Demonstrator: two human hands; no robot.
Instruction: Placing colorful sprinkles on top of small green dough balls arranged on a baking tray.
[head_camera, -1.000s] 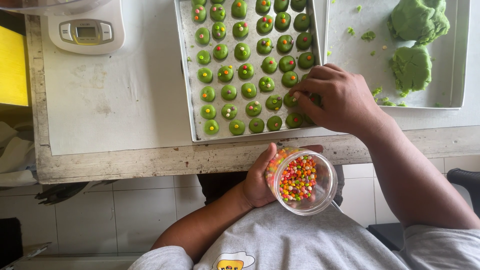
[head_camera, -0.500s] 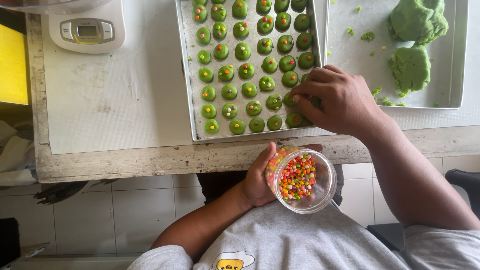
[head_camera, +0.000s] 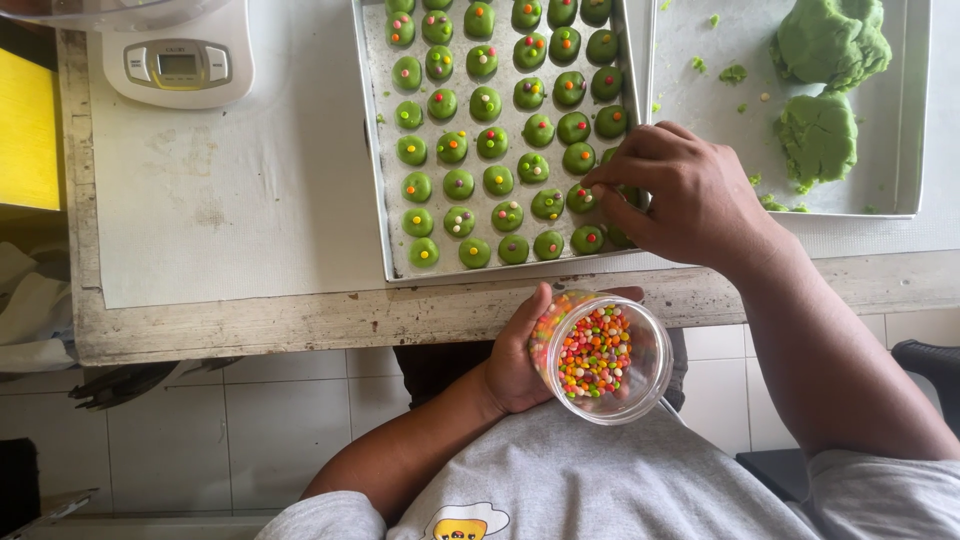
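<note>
The small round green dough balls (head_camera: 505, 130) topped with coloured candy bits lie in rows on a shallow rectangular metal baking tray (head_camera: 372, 150), at about twelve o'clock from the person's chest. They look soft and easily dented, so each is best touched only from above and lightly, or lifted by its sides with two fingertips. The candy bits look tiny, hard, light and prone to roll or bounce, best pinched a few at a time.

The right hand (head_camera: 680, 195) rests over the tray's lower right corner, fingers curled and drawn together, tips pressed down at a ball near that edge; whether a candy is pinched between them I cannot tell. The left hand (head_camera: 520, 355) is at six o'clock from the tray, below the table edge, wrapped partly round a clear round plastic tub of multicoloured candy bits (head_camera: 600, 355), tilted open toward the camera. The tub seems light, smooth-walled and easy to spill.

At three o'clock from the tray sits a second metal tray (head_camera: 700, 90) with two lumps of green dough (head_camera: 825, 80) and crumbs. At nine to ten o'clock stands a white digital kitchen scale (head_camera: 178, 60) on a pale mat (head_camera: 240, 200). The right wrist crosses the tray's rim, so the last row is partly hidden.
</note>
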